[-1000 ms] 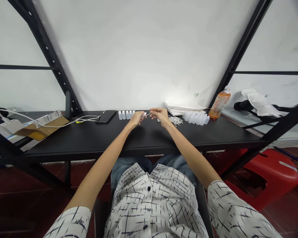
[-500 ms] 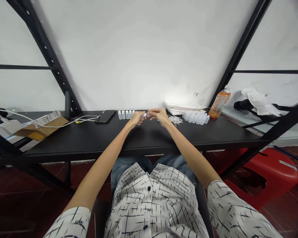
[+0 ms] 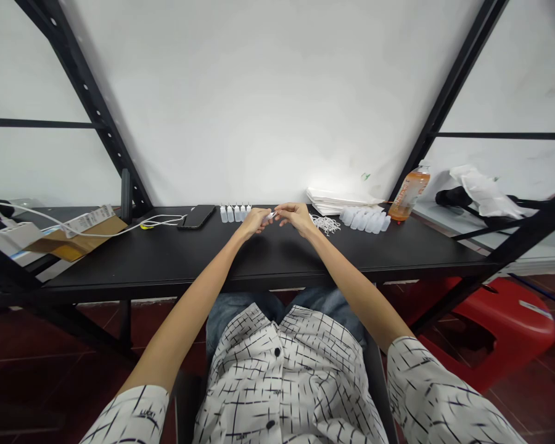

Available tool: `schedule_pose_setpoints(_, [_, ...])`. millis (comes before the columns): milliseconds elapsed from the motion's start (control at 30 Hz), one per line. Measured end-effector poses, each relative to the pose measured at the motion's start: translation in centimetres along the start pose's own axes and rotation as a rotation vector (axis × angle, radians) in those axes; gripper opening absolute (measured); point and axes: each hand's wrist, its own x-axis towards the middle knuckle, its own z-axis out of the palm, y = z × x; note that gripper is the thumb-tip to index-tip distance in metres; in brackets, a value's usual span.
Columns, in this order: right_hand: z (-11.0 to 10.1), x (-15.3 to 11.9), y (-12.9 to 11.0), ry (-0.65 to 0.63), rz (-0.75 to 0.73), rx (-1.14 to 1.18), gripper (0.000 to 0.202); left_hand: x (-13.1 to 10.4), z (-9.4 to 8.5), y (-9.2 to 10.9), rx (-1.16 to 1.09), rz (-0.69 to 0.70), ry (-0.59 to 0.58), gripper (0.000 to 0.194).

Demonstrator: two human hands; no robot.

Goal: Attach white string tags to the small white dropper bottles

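Observation:
My left hand (image 3: 255, 223) is closed around a small white squeeze bottle (image 3: 271, 215), tilted so its tip points to the right. Thumb and forefinger of my right hand (image 3: 296, 216) pinch together at that tip; whatever sits between them is too small to make out. Left of my hands, several small bottles (image 3: 230, 214) with thin tips stand upright in a row. A heap of thin white string-like pieces (image 3: 326, 224) lies just right of my right hand. Farther right, several translucent white bottles (image 3: 365, 219) lie close together.
On the black table (image 3: 203, 253) a dark phone (image 3: 197, 217) and a white cable (image 3: 164, 221) lie to the left, near a cardboard piece (image 3: 81, 237). White papers (image 3: 340, 200) are stacked against the wall. An orange drink bottle (image 3: 409, 192) stands at the right, beside the rack post.
Both hands stay almost in place at the small bottle. Only the fingers around its tip have shifted slightly.

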Motion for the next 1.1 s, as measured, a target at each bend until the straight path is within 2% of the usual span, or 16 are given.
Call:
schedule_pose_setpoints(467, [0.2,-0.2,-0.1,-0.015,-0.005,-0.054,0.021,-0.2,0.0,0.1,0.068,-0.001,0.002,0.032])
schedule_pose_setpoints(667, [0.0,-0.1,0.1,-0.026,-0.035,-0.111,0.015,-0.4,0.1,0.3,0.186,-0.015,0.036,0.036])
schedule_pose_setpoints(900, [-0.3,0.1,0.5,-0.041,-0.035,-0.236,0.011,0.0,-0.1,-0.5,0.311,0.078,0.033,0.040])
schedule_pose_setpoints(1100, [-0.5,-0.3,0.3,-0.118,0.008,-0.230,0.012,0.1,-0.2,-0.7,0.425,0.156,0.019,0.040])
